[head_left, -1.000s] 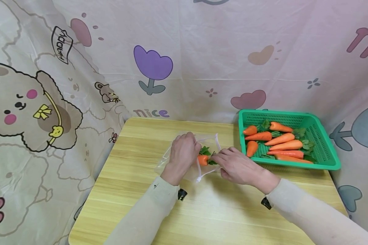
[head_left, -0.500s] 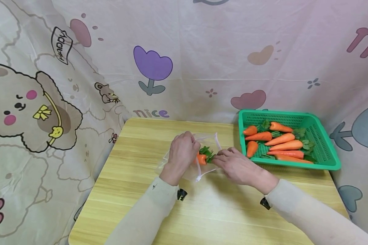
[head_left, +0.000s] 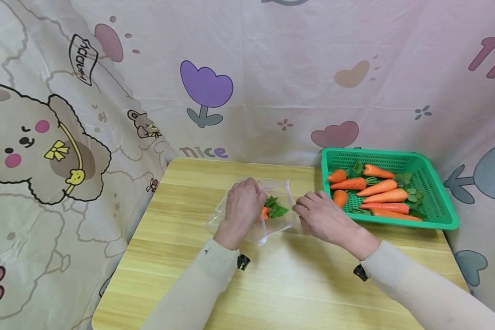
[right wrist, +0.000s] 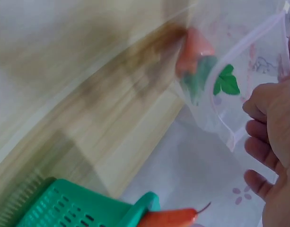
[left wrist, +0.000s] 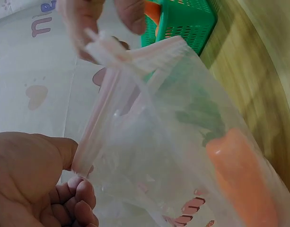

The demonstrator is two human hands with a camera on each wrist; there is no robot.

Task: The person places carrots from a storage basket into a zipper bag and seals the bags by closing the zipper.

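One carrot (left wrist: 241, 179) lies inside the clear bag (left wrist: 149, 156), near the head view's centre, beside the left hand (head_left: 243, 206), whose fingers pinch the rim. The right hand (head_left: 323, 217) touches the rim's right side; whether gripping, I cannot tell.

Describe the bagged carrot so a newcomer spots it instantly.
On the wooden table, find the green basket; left of it is a clear zip bag. Inside is the carrot, leaves towards the basket: bagged, unlike the loose carrots there.
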